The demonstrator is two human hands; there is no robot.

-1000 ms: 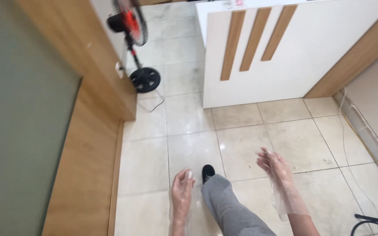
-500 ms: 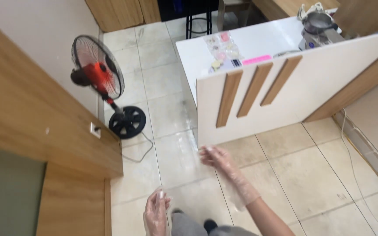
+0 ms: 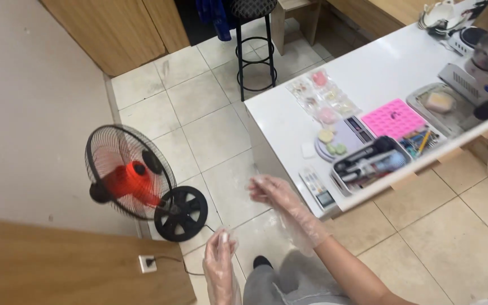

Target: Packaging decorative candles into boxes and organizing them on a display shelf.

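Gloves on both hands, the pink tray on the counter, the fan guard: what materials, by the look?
Gloves on the left hand and right hand: thin clear plastic film, probably disposable; loose, wrinkled, see-through.
Pink tray: likely silicone; matte, uniform bright pink, a grid of moulded cavities. Could be plastic.
Fan guard: thin black wire, likely painted metal; fine radial spokes.
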